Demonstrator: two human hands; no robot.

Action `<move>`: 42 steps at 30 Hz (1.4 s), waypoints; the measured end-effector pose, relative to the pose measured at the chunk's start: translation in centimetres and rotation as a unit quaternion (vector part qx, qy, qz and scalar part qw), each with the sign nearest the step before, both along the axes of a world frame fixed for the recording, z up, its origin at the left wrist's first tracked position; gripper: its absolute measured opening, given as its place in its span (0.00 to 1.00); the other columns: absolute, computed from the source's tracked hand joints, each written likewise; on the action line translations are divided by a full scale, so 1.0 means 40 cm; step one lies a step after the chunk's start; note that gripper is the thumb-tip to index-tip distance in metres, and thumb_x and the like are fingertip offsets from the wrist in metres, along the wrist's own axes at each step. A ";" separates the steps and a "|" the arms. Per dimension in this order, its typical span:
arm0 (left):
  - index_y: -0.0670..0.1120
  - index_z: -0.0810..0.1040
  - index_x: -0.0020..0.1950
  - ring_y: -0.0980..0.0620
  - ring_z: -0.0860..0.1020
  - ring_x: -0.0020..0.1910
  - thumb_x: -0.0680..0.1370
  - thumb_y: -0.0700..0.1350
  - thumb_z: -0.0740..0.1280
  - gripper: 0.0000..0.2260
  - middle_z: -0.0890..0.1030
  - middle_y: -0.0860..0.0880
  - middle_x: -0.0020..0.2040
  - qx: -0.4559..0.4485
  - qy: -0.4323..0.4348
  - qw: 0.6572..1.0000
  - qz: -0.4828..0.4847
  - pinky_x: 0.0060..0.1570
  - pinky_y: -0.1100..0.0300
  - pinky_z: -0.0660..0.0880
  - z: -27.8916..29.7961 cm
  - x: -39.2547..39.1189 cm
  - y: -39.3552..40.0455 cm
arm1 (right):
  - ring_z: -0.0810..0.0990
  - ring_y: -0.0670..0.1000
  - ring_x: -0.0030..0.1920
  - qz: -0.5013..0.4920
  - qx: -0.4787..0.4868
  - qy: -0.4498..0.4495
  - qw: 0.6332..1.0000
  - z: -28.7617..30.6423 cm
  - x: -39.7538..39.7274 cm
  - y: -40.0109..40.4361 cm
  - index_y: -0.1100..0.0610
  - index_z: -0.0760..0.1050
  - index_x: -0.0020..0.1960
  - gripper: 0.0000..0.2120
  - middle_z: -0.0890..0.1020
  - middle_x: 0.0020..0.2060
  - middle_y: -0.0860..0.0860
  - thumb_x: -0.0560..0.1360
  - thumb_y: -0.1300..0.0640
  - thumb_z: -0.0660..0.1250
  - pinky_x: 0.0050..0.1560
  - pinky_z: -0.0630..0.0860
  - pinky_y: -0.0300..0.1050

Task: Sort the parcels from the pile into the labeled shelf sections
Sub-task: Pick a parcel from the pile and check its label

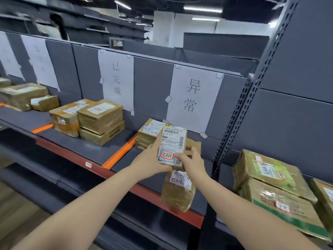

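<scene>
A worker's two bare hands hold a small parcel (172,147) upright in front of a grey shelf (86,141), its white shipping label facing the camera with a red-bordered sticker reading 已完成 near the bottom. The left hand (149,159) has its grip wrapped around the parcel's left edge and underside, while the right hand (192,160) pinches the lower right corner. A second brown parcel (178,190) shows just below the hands, though what supports it cannot be told. On the back panel hang paper signs, one reading 已完成 (116,80) and one reading 异常 (193,97), the held parcel being raised before the latter section, where a stack of brown boxes (146,137) sits. Orange dividers (119,154) separate the sections. More boxes (100,120) stand under the 已完成 sign, and taped cartons (273,188) are piled at right.
</scene>
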State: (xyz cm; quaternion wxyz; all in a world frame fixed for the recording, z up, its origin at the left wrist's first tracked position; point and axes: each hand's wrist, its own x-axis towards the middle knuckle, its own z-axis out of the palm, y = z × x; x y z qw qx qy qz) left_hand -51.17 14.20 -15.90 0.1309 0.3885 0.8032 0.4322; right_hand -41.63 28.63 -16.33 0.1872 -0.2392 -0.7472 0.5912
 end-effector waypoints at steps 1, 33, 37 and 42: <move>0.64 0.40 0.77 0.62 0.72 0.65 0.62 0.60 0.77 0.56 0.71 0.63 0.69 -0.004 -0.008 1.000 0.008 0.64 0.51 0.74 -0.001 -0.006 -0.006 | 0.82 0.42 0.41 0.008 0.000 0.000 1.000 0.000 -0.015 -0.003 0.55 0.70 0.58 0.13 0.81 0.46 0.46 0.77 0.56 0.68 0.38 0.79 0.36; 0.63 0.40 0.77 0.65 0.76 0.57 0.67 0.57 0.74 0.51 0.74 0.66 0.62 -0.033 -0.028 0.999 0.016 0.61 0.61 0.73 0.012 -0.483 -0.569 | 0.84 0.53 0.48 0.021 -0.033 -0.018 0.999 -0.025 -0.543 -0.560 0.51 0.72 0.52 0.16 0.83 0.51 0.52 0.67 0.48 0.70 0.49 0.81 0.59; 0.60 0.39 0.78 0.69 0.76 0.55 0.67 0.54 0.75 0.53 0.75 0.66 0.62 -0.027 -0.034 0.999 0.015 0.60 0.61 0.75 0.001 -0.555 -0.625 | 0.83 0.49 0.49 0.010 -0.016 -0.026 0.999 -0.029 -0.606 -0.614 0.55 0.72 0.59 0.15 0.83 0.52 0.49 0.74 0.53 0.69 0.52 0.81 0.57; 0.64 0.43 0.77 0.60 0.72 0.63 0.64 0.62 0.75 0.52 0.71 0.58 0.67 -0.047 0.010 0.998 0.045 0.61 0.53 0.75 -0.002 -0.646 -0.658 | 0.84 0.52 0.47 0.006 -0.013 -0.022 1.000 -0.026 -0.685 -0.646 0.54 0.72 0.58 0.15 0.82 0.52 0.52 0.74 0.52 0.70 0.45 0.83 0.54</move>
